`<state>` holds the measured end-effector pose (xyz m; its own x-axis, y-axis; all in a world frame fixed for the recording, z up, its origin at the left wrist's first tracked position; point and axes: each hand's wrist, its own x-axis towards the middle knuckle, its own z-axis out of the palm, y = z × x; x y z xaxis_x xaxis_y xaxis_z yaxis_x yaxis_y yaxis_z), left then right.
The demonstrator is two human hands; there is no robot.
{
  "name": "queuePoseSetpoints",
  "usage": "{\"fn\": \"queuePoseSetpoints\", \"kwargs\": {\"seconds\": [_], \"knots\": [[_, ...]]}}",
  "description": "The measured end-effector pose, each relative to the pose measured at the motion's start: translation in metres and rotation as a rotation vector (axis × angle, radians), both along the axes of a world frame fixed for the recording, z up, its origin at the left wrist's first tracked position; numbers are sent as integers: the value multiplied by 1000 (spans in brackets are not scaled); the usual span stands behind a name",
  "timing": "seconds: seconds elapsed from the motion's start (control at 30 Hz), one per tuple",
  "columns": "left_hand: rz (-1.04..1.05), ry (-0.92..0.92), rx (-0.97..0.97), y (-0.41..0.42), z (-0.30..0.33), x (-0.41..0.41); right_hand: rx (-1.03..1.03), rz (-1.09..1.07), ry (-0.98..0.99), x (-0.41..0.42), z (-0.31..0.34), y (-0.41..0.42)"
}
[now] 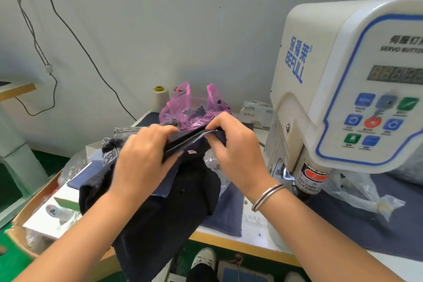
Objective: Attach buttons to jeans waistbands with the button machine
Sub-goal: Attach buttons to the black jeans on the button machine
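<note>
A pair of dark navy jeans hangs from both my hands over the table's front edge. My left hand pinches the left part of the waistband. My right hand grips its right end, fingers curled over the fabric. The waistband is stretched between them, held above the table. The cream button machine stands to the right, its punch head about a hand's width from my right wrist.
A pink plastic bag and a thread cone sit behind the jeans. More grey jeans are piled at left, above a cardboard box. Clear plastic bags lie under the machine. A foot pedal is on the floor.
</note>
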<state>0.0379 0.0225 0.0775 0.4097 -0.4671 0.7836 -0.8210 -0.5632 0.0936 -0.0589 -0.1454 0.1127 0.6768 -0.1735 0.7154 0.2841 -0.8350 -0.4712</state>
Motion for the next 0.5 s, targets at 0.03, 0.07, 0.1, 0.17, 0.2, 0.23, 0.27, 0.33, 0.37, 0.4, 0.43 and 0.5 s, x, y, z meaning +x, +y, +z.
{"fn": "queuePoseSetpoints", "kwargs": {"seconds": [0.03, 0.07, 0.1, 0.17, 0.2, 0.23, 0.27, 0.33, 0.37, 0.4, 0.43, 0.5], "knots": [[62, 1, -28, 11, -4, 0, 33, 30, -41, -6, 4, 4], [113, 23, -59, 22, -5, 1, 47, 65, -70, -14, 7, 9], [152, 50, -97, 32, -4, 1, 51, 100, -90, -23, 9, 14], [176, 78, -152, 46, 9, -1, 67, 174, -113, -44, 11, 22], [117, 64, -145, 49, 21, -2, 103, 212, -115, -55, 11, 23], [1, 54, -110, 49, 35, -4, 165, 252, -99, -66, 11, 23], [-140, 64, -48, 45, 51, -4, 243, 283, -69, -78, 11, 20], [-345, 151, 129, 29, 80, -3, 425, 315, 16, -101, 7, 11], [-378, 206, 231, 15, 88, -2, 504, 291, 75, -112, 3, 6], [-384, 244, 354, -2, 92, -2, 546, 232, 134, -121, -4, -1], [-370, 251, 502, -22, 92, -1, 580, 156, 208, -129, -11, -7], [-331, 197, 790, -64, 75, -2, 643, -16, 363, -141, -30, -24]]}}
